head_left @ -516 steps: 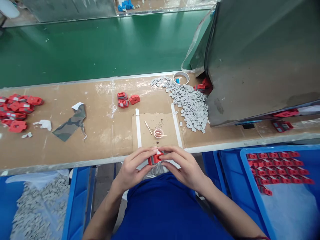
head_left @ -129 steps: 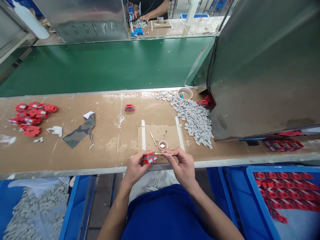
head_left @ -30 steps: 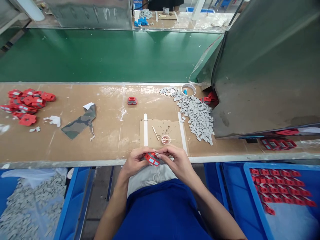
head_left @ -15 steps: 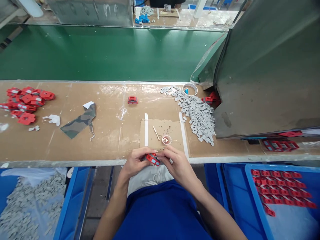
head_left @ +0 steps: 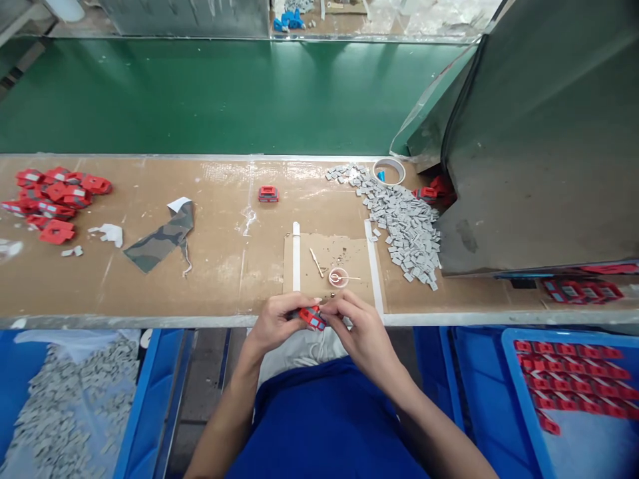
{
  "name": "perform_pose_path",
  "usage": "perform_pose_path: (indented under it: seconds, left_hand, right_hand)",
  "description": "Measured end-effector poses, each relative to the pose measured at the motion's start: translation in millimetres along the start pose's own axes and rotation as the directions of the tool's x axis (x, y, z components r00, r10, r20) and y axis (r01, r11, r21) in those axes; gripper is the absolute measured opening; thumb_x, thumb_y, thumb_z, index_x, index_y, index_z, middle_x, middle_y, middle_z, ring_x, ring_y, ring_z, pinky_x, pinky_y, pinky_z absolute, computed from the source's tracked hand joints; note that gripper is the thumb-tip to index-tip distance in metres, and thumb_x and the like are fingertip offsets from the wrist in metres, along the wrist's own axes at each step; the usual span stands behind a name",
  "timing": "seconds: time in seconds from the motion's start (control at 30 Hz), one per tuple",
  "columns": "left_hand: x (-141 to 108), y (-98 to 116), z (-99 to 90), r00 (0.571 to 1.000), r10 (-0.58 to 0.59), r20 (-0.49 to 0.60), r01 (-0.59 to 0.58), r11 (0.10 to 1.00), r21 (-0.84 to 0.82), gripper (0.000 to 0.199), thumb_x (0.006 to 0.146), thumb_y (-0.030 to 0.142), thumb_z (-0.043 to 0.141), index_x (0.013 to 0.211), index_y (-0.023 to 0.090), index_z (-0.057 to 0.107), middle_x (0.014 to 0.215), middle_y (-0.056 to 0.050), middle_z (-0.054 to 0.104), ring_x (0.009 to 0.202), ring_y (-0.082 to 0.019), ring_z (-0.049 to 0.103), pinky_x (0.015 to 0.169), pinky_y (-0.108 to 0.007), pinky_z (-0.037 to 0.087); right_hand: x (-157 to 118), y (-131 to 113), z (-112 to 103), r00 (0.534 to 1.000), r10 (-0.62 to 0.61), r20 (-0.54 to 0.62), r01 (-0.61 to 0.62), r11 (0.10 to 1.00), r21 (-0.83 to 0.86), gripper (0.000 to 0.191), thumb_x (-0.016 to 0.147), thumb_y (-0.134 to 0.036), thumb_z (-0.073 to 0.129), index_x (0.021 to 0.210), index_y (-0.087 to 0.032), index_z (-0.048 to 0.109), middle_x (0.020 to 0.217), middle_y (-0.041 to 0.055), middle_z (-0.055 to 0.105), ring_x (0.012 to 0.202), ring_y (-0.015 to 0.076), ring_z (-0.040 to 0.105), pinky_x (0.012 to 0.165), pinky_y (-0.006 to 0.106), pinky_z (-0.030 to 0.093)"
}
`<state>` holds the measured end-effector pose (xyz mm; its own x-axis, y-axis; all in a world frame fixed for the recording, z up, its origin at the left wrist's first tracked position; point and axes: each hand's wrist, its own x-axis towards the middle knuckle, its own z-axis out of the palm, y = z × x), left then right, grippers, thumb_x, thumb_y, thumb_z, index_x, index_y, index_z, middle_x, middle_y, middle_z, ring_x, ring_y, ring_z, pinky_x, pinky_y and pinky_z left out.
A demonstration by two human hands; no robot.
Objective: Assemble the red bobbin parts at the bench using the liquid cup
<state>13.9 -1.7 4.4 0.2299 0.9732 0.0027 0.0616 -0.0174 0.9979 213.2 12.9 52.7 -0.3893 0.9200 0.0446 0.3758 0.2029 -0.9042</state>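
Observation:
A small red plastic part (head_left: 312, 317) with grey pieces on it sits between both hands at the near edge of the bench. My left hand (head_left: 275, 322) grips it from the left, and my right hand (head_left: 358, 329) pinches it from the right. Just beyond the hands, a small round cup (head_left: 338, 277) with a thin stick across it stands on a cardboard mat (head_left: 329, 256). A second stick (head_left: 316, 262) lies beside it. One red part (head_left: 268, 193) lies alone farther back.
A heap of grey pieces (head_left: 402, 220) and a tape roll (head_left: 390, 171) lie at the right by a metal hood (head_left: 544, 133). Red parts (head_left: 52, 199) pile at far left, near a camouflage cloth (head_left: 160, 235). Blue bins (head_left: 574, 392) flank my lap. Green conveyor belt (head_left: 200, 93) runs behind.
Earlier my right hand held a stick against the red part; that stick now rests on the cup. Both hands have stayed on the part, turning it slightly.

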Motion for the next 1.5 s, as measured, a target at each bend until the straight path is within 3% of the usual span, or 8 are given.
perform_pose_path:
  seconds: [0.3, 0.5, 0.7, 0.87, 1.17, 1.27, 1.37, 1.5]
  left_hand:
    - [1, 5, 0.0, 0.996, 0.091, 0.02, -0.093, 0.987, 0.133, 0.021, 0.093, 0.031, 0.071, 0.109, 0.02, 0.081, 0.097, -0.011, 0.081, 0.085, -0.021, 0.076, 0.081, -0.031, 0.06]
    - [1, 5, -1.4, 0.983, 0.171, 0.07, -0.183, 0.958, 0.221, 0.024, 0.096, 0.033, 0.069, 0.111, 0.018, 0.08, 0.097, -0.012, 0.081, 0.085, -0.019, 0.076, 0.077, -0.028, 0.061]
    - [5, 2, -5.1, 0.944, 0.295, 0.148, -0.318, 0.934, 0.162, 0.025, 0.096, 0.028, 0.069, 0.118, 0.017, 0.077, 0.098, -0.012, 0.08, 0.085, -0.018, 0.077, 0.075, -0.026, 0.062]
    - [6, 0, -6.0, 0.952, 0.274, 0.137, -0.295, 0.939, 0.175, 0.027, 0.094, 0.03, 0.072, 0.117, 0.018, 0.076, 0.097, -0.012, 0.081, 0.084, -0.019, 0.077, 0.076, -0.027, 0.061]
    - [3, -3, -13.9, 0.898, 0.352, 0.264, -0.395, 0.909, 0.131, 0.019, 0.096, 0.018, 0.066, 0.113, 0.016, 0.076, 0.1, -0.016, 0.081, 0.088, -0.02, 0.078, 0.074, -0.027, 0.062]
    - [5, -1, -13.0, 0.901, 0.367, 0.231, -0.4, 0.909, 0.117, 0.02, 0.096, 0.019, 0.068, 0.114, 0.018, 0.075, 0.099, -0.014, 0.08, 0.086, -0.019, 0.077, 0.074, -0.026, 0.061]
    - [3, 2, -7.0, 0.918, 0.377, 0.121, -0.39, 0.915, 0.101, 0.024, 0.095, 0.021, 0.069, 0.119, 0.02, 0.072, 0.099, -0.012, 0.078, 0.088, -0.018, 0.076, 0.076, -0.026, 0.061]
    - [-7, 8, 6.0, 0.92, 0.387, -0.066, -0.376, 0.917, 0.132, 0.034, 0.093, 0.016, 0.071, 0.126, 0.023, 0.067, 0.115, -0.012, 0.074, 0.106, -0.02, 0.073, 0.084, -0.029, 0.062]
  right_hand:
    - [-14, 1, 9, 0.997, 0.074, -0.035, -0.072, 0.996, 0.048, 0.017, 0.101, -0.021, 0.056, 0.085, -0.021, 0.064, 0.079, 0.0008, 0.054, 0.072, 0.0155, 0.055, 0.065, 0.026, 0.043]
    - [-19, 14, 15, 0.99, 0.123, -0.073, -0.102, 0.965, 0.242, 0.015, 0.099, -0.022, 0.059, 0.085, -0.021, 0.064, 0.081, 0.0007, 0.055, 0.076, 0.0152, 0.057, 0.07, 0.026, 0.046]
    - [-13, 16, 4, 0.975, 0.2, 0.094, -0.221, 0.918, 0.33, 0.014, 0.098, -0.03, 0.062, 0.091, -0.02, 0.068, 0.089, 0.0029, 0.06, 0.079, 0.0152, 0.058, 0.073, 0.027, 0.047]
    - [-7, 14, -4, 0.944, 0.235, 0.23, -0.307, 0.882, 0.357, 0.02, 0.097, -0.035, 0.064, 0.089, -0.018, 0.069, 0.084, 0.0024, 0.061, 0.074, 0.014, 0.054, 0.068, 0.026, 0.043]
    - [-12, 20, 6, 0.853, 0.34, 0.395, -0.504, 0.733, 0.457, 0.036, 0.089, -0.047, 0.072, 0.074, -0.018, 0.056, 0.063, -0.0055, 0.046, 0.058, 0.0086, 0.036, 0.054, 0.022, 0.03]
    - [-11, 19, 4, 0.888, 0.294, 0.354, -0.438, 0.776, 0.455, 0.033, 0.092, -0.045, 0.069, 0.077, -0.017, 0.06, 0.067, -0.0032, 0.051, 0.061, 0.0099, 0.041, 0.056, 0.023, 0.034]
    - [-10, 16, 4, 0.943, 0.245, 0.227, -0.327, 0.813, 0.481, 0.025, 0.095, -0.043, 0.069, 0.092, -0.018, 0.066, 0.082, 0.0005, 0.058, 0.072, 0.012, 0.052, 0.066, 0.024, 0.043]
    - [-16, 13, 16, 0.953, 0.243, 0.179, -0.3, 0.691, 0.658, 0.032, 0.094, -0.045, 0.071, 0.117, -0.024, 0.063, 0.106, 0.0048, 0.067, 0.093, 0.0153, 0.065, 0.084, 0.028, 0.054]
